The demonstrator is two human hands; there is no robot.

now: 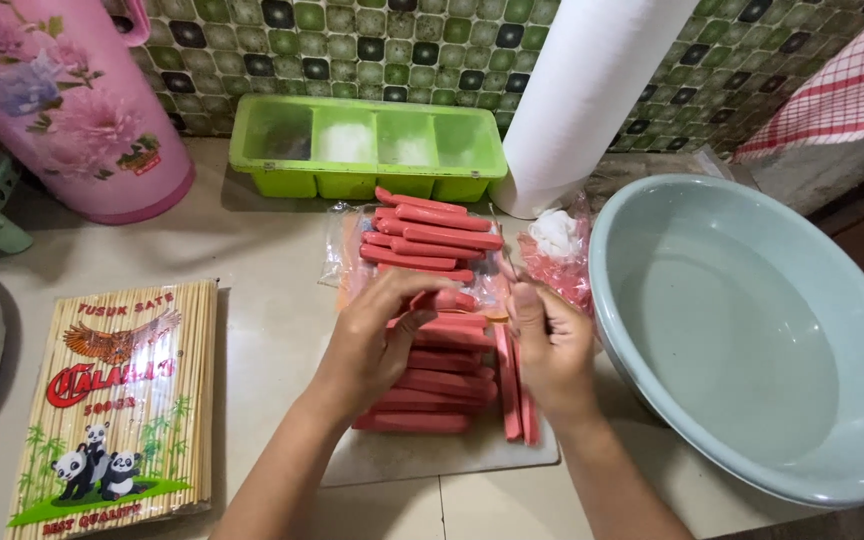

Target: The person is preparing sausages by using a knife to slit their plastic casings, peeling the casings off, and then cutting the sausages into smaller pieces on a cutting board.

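Both hands were over the sausages (432, 385) on the white board (452, 455): the left hand (377, 335) held one sausage (444, 299), and the right hand (549, 340) pinched its wrapper end. I judged the peeling step was in hand, needing a steady pull.

— Your left hand (377, 340) covers the middle of the sausage stack (432, 385); you can't count the pieces beneath.

— And your right hand (550, 350): whatever its fingertips pinch is too blurred to tell.

— The basin (652, 390) runs off the right edge, the pink flask (72, 110) off the top.

— The paper roll (592, 90) loses its top too; the tray's (372, 145) contents stay unclear.
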